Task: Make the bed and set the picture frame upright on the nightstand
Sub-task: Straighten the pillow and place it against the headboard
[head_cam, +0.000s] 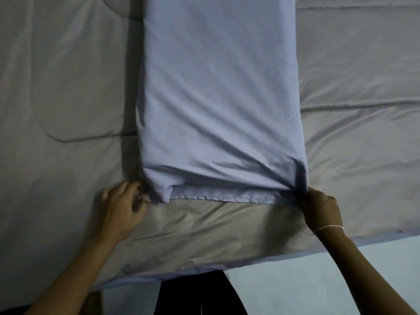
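Sheet (222, 98) corners between pinching fingers (138, 189)

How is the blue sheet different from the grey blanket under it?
The sheet is pale blue, the blanket grey. The sheet is folded into a narrow strip; the blanket lies spread wide. The left hand and right hand grip the sheet's corners, not the blanket. Both look wrinkled.

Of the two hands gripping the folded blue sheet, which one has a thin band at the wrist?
The right hand, at the folded blue sheet's near right corner; the left hand has a bare wrist.
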Tool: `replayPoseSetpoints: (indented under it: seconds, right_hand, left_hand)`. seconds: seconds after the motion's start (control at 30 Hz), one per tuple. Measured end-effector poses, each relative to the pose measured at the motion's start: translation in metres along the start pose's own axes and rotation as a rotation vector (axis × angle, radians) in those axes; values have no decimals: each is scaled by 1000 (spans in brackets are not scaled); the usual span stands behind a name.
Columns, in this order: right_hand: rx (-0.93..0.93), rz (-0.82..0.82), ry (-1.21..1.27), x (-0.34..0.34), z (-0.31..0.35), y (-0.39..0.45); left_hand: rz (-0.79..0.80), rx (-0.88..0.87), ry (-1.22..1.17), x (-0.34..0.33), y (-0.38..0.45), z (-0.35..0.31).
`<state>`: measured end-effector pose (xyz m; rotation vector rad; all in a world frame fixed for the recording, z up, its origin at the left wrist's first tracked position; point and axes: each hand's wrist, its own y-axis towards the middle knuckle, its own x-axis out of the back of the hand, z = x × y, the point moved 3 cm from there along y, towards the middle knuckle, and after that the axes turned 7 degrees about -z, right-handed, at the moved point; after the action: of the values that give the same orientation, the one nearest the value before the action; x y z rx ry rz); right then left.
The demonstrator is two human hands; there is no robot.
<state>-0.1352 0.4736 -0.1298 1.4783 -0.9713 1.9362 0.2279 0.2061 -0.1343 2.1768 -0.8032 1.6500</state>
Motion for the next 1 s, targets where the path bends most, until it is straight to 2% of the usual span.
replayPoseSetpoints:
  seconds: [0.13,0.2,0.3,0.4,0.47,0.57,0.67,0.77,0.9,1.0]
  right_hand:
    - [-15,-8,67,-6,7,-4]
    - [-3,10,25,-15,15,-3]
    - [8,78,-107,-30,20,2]
    - [105,117,-388,-38,20,4]
    - [160,145,-435,-42,18,-1]
    - [272,188,-467,-43,21,-14]
    - [195,17,-260,-34,17,-23]
    - [152,-136,-183,-30,18,-29]
    - [210,-345,-123,-34,22,-29]
    - [326,-524,-13,-31,23,-30]
  left_hand:
    - [-99,32,12,-1,9,-31]
    - [-132,98,35,-7,20,-44]
    - [-106,110,119,-18,31,-39]
    - [4,-19,256,-26,19,-13]
    - [24,-148,281,-31,-1,-3]
    - [-27,-177,216,-26,-26,14]
    - [-10,-120,208,-16,-35,18]
    - [-143,-81,255,-12,-36,10]
    - [-385,-210,176,-6,-17,-3]
    - [-433,-306,197,-3,-11,-9]
